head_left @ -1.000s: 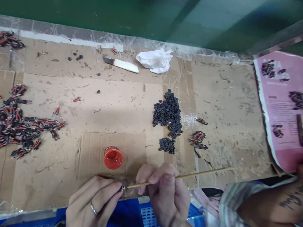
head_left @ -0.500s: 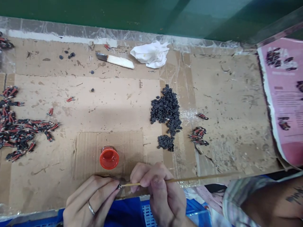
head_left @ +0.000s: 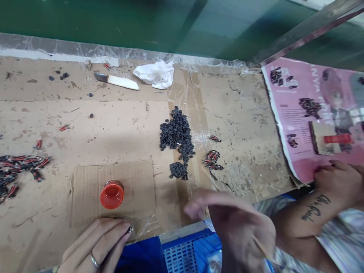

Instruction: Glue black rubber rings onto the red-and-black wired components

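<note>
My left hand [head_left: 98, 242], with a ring on one finger, pinches a small black part with a shiny metal end [head_left: 130, 229] at the table's front edge; most of the part is hidden by the fingertips. Just beyond it stands a small red cup [head_left: 112, 195] on a cardboard piece [head_left: 136, 182]. My right hand [head_left: 236, 223] is raised right of the table's front edge and smeared by motion. A short length of a thin wooden stick [head_left: 260, 247] shows against this hand, held in it. A pile of small black rings [head_left: 176, 131] lies beyond the right hand.
Red-and-black wired parts [head_left: 19, 167] lie at left, with a smaller cluster [head_left: 212, 157] right of the rings. A knife with a white-wrapped handle [head_left: 122, 82] and a white cloth [head_left: 157, 74] lie at the back. Another person's forearm [head_left: 318, 208] rests near a pink sheet [head_left: 295, 125] at right.
My right hand has moved right, taking the stick away from the small black part. My left hand keeps its pinch. The view has swung right, showing more of the other person's arm.
</note>
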A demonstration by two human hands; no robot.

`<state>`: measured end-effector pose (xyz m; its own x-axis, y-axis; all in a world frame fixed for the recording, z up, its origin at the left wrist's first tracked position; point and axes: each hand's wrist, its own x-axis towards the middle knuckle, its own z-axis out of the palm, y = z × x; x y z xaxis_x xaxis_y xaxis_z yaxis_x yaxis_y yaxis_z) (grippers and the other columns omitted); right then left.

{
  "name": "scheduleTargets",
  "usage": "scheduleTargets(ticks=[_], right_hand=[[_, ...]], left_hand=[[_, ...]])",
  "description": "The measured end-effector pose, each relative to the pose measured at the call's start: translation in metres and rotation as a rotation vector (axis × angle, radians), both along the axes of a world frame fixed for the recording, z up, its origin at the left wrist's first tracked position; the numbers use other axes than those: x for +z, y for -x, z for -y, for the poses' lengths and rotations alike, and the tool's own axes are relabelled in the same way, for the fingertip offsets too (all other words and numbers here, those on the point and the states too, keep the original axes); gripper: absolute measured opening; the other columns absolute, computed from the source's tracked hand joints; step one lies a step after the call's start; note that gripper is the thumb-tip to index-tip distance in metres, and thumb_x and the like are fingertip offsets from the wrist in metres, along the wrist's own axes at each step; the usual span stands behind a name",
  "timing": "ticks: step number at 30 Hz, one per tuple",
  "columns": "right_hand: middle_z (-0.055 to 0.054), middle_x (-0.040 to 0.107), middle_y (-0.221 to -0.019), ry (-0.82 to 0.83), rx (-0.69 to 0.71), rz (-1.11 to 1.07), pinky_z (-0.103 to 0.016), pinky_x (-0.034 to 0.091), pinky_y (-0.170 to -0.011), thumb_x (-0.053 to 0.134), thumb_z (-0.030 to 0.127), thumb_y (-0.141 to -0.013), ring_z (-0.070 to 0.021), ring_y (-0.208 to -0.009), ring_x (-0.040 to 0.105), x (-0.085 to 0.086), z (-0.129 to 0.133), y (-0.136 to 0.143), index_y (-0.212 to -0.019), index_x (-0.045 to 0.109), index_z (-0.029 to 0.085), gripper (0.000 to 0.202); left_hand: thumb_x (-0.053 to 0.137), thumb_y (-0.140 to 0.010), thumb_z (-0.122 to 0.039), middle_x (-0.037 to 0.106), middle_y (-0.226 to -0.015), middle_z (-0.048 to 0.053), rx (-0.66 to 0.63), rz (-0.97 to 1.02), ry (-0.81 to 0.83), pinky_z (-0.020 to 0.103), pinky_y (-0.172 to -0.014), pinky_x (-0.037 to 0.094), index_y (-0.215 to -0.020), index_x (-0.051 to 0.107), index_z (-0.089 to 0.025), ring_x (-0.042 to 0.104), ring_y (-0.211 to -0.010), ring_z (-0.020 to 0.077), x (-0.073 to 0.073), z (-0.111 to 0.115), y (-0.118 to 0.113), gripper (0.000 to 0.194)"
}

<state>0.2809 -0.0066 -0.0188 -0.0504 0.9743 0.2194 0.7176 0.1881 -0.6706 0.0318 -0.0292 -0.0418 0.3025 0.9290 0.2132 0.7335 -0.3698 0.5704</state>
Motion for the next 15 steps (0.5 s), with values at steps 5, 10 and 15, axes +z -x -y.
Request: scheduleTargets(ticks=[5,10,15], right_hand=[[-0.004,0.072,-0.079,-0.118,-0.104,0.149,-0.032,0.059,-0.063,0.061,0.018,-0.079,-0.0189,-0.068,0.07,-0.017,-0.001,0.006,-0.09,0.065,0.024,0.013],[-0.004,0.072,-0.083,-0.121,-0.062,0.248,-0.031,0.06,-0.068,0.062,0.017,-0.08,-0.018,-0.073,0.069,-0.023,0.0,0.008,-0.095,0.065,0.023,0.017],[-0.005,0.072,-0.083,-0.122,-0.012,0.323,-0.031,0.061,-0.071,0.06,0.015,-0.082,-0.019,-0.076,0.069,-0.022,0.002,0.006,-0.1,0.064,0.022,0.019]], left_hand=[[0.042,-0.075,-0.045,0.071,-0.084,-0.018,-0.103,-0.129,-0.023,0.002,-0.073,0.052,-0.101,0.053,-0.04,0.068,-0.07,-0.0006,-0.013,0.007,0.006,0.029],[0.047,-0.072,-0.044,0.071,-0.08,-0.018,-0.055,-0.086,0.02,0.003,-0.073,0.053,-0.095,0.056,-0.041,0.068,-0.07,-0.0001,-0.01,0.006,0.002,0.025],[0.052,-0.07,-0.043,0.072,-0.07,-0.016,0.124,0.032,0.001,0.001,-0.066,0.054,-0.077,0.064,-0.038,0.067,-0.059,0.0003,0.007,-0.004,-0.015,0.015]])
